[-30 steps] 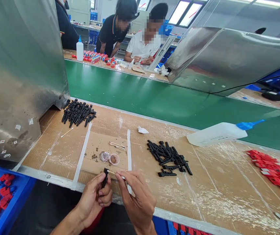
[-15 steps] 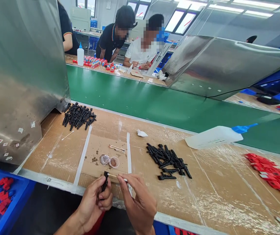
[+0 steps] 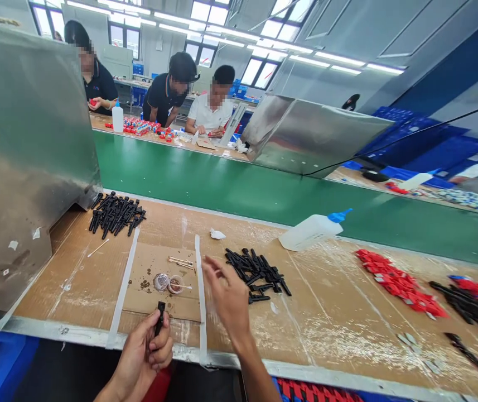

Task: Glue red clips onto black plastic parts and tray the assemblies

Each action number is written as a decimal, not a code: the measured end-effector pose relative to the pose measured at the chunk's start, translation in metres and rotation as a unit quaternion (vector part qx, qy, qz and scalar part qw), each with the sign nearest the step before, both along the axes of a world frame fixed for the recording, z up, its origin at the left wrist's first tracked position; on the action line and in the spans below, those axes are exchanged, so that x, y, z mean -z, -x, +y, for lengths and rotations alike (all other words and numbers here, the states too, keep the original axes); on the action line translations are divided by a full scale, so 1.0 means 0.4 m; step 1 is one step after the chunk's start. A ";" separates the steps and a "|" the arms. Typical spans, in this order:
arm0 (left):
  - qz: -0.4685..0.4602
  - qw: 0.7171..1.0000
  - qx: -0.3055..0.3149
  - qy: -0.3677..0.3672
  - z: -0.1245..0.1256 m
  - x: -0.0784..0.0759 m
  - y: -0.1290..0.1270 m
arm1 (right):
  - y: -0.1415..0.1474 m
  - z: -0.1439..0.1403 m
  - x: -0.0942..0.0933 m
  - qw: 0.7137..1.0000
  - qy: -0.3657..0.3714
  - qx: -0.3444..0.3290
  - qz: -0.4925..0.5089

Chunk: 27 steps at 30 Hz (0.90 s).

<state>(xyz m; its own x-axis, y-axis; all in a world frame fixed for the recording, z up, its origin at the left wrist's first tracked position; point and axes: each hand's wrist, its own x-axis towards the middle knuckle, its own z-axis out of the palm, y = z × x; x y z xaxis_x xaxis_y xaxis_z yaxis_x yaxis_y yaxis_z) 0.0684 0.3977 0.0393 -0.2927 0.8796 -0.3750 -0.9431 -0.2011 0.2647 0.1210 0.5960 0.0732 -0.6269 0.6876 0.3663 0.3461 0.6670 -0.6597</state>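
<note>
The left hand grips one slim black plastic part near-upright; the right hand, fingers parted, is near a loose heap of similar black parts.

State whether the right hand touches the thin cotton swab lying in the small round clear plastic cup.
Apart. The head view shows bare brown cardboard and a straight white strip between the right hand and the cotton swab.

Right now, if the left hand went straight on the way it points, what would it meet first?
Probably the two small round cups on the cardboard, just beyond the black part in the left hand; which comes first, or whether the hand would pass above them, one view can't settle.
</note>
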 end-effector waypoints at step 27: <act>0.070 0.996 0.057 0.020 0.004 -0.066 -0.096 | -0.163 -0.189 -0.050 0.944 0.294 -0.090 0.121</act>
